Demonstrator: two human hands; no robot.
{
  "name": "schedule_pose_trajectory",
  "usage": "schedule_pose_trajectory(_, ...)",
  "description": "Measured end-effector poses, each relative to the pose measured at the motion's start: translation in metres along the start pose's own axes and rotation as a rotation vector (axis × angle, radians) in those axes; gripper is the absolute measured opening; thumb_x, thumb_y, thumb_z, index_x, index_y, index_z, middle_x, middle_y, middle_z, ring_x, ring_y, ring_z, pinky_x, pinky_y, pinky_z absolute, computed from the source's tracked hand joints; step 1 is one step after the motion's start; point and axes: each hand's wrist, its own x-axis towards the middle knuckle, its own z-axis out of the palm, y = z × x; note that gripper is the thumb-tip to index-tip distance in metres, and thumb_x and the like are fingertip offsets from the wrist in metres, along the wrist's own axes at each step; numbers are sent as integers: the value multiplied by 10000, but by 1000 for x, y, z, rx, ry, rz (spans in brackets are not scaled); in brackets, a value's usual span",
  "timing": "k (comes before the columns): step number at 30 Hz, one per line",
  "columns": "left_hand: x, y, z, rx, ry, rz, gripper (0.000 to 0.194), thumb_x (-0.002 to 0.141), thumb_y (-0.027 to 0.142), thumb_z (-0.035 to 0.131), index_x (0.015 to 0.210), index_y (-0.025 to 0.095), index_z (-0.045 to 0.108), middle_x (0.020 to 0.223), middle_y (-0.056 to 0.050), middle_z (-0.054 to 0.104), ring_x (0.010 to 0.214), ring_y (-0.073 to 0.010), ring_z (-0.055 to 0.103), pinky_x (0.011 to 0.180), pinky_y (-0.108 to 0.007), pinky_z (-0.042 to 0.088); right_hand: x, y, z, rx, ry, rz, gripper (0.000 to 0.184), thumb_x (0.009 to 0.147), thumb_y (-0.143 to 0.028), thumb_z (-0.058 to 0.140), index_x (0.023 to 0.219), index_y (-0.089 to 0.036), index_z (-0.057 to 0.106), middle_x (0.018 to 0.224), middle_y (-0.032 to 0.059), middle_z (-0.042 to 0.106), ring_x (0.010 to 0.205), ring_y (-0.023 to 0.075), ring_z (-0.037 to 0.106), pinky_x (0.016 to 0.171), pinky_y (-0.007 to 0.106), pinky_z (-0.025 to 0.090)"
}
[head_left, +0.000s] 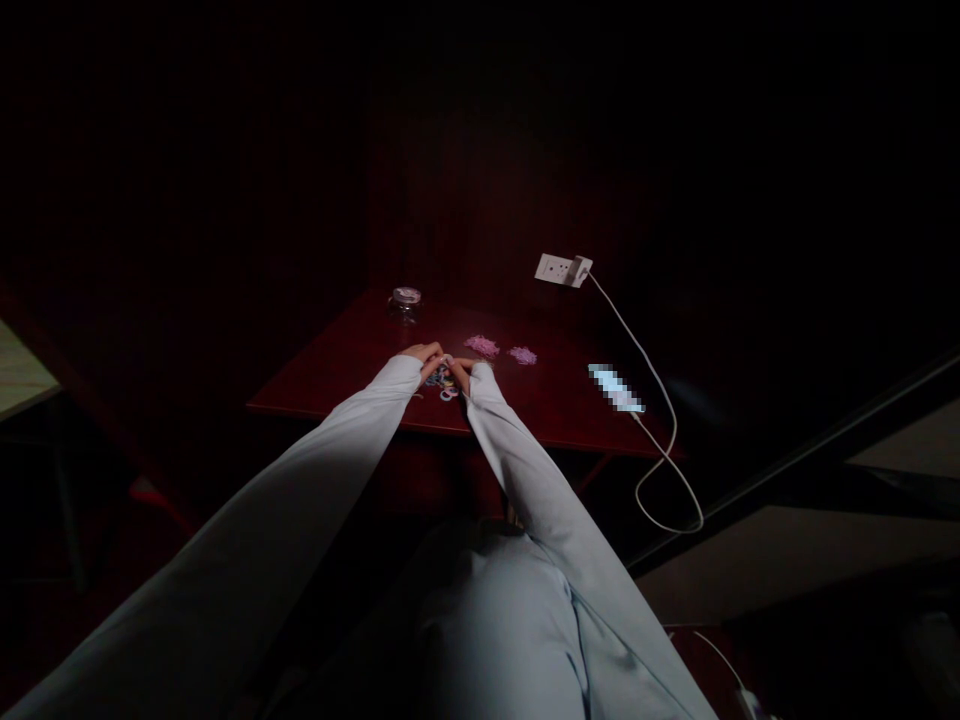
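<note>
A: What are the fingers doing?
B: Left hand (424, 352) and right hand (463, 372) curl inward, fingertips close together. Can't tell if they're pinching anything, too tiny and dark.
A: Where's the stuff?
B: Multicoloured pile (435, 378) is right under the fingers, lol. Pink pile (482, 346) sits just beyond them to the right, purple pile (523, 356) farther right. Lidded jar (406, 301)'s beyond them, leftward, same red table (326, 380).

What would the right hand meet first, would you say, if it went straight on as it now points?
Most likely the left hand, close ahead of the right hand; whether the two touch is too small to tell.
</note>
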Motion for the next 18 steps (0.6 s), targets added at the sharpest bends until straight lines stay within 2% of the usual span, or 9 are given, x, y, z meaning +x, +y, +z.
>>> schedule_pose_trajectory(8,-2,8,3,-23,3,-9,250,1041,357,413,970,247,626,1004,-59,741,940,-215,675,857,-317,505,5,10,4,-4,-7,-10,548,867,-721,720,782,-180,714,604,-1,654,573,128,609,562,227,506)
schedule_pose_trajectory(13,1,9,7,-1,-13,-52,239,1034,348,420,970,246,626,931,-49,728,932,-221,676,859,-311,506,3,12,6,-1,6,-31,490,888,-687,712,840,-200,713,643,-9,649,626,141,621,599,234,518)
schedule_pose_trajectory(18,0,9,5,48,-17,-18,277,1051,377,406,927,249,619,895,-55,712,930,-230,668,850,-314,503,6,15,3,-110,26,-50,437,922,-636,691,829,-211,732,712,16,685,704,163,647,688,263,537)
